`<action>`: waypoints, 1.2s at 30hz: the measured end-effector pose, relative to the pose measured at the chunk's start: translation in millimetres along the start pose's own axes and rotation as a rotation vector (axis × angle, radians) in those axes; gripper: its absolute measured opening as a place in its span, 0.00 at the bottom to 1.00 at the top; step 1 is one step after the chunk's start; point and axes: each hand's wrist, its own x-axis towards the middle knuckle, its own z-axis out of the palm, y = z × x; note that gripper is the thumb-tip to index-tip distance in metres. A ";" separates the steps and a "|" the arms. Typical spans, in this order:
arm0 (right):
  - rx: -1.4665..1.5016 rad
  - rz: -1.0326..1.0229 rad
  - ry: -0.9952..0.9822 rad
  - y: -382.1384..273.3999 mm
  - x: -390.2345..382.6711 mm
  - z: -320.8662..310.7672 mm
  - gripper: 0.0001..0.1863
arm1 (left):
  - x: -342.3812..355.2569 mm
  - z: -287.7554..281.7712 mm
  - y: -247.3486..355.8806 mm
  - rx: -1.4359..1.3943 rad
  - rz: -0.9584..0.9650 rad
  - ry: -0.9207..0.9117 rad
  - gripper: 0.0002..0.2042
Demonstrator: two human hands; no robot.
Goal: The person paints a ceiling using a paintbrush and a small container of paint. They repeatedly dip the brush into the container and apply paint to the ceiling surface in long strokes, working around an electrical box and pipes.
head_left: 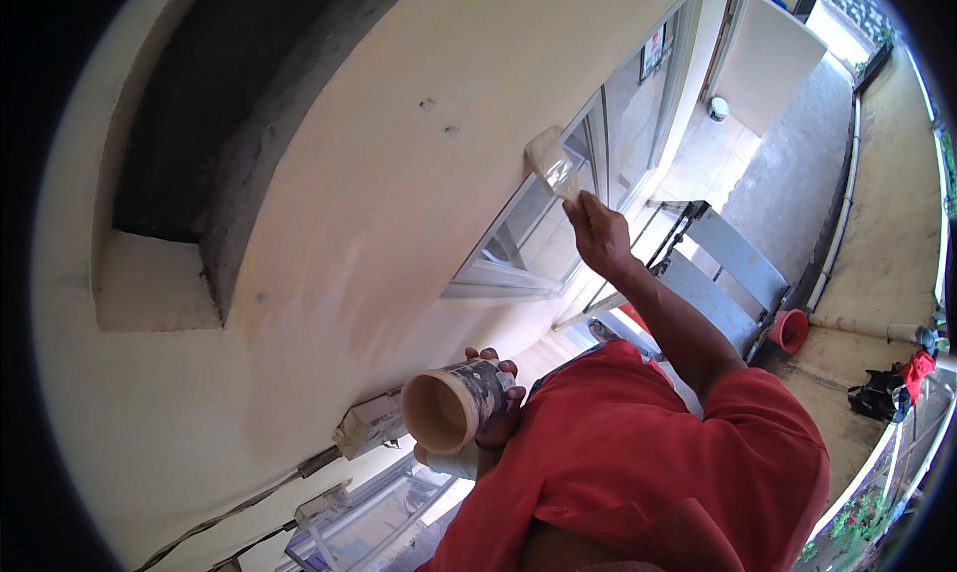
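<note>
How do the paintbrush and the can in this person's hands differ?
The paintbrush is flat and pale, raised in the right hand with its bristles against the cream wall by the window frame; the can is round and patterned, held low in the left hand, tipped sideways with its open mouth showing. Both carry the same cream colour.

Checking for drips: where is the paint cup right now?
In the head view, the cream-filled round paint cup sits low centre in the left hand, near the cream wall.
</note>
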 end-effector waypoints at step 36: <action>0.136 -0.042 -0.238 -34.6 -48.2 -10.8 0.12 | -8.4 1.5 -1.8 0.036 0.086 -0.059 0.29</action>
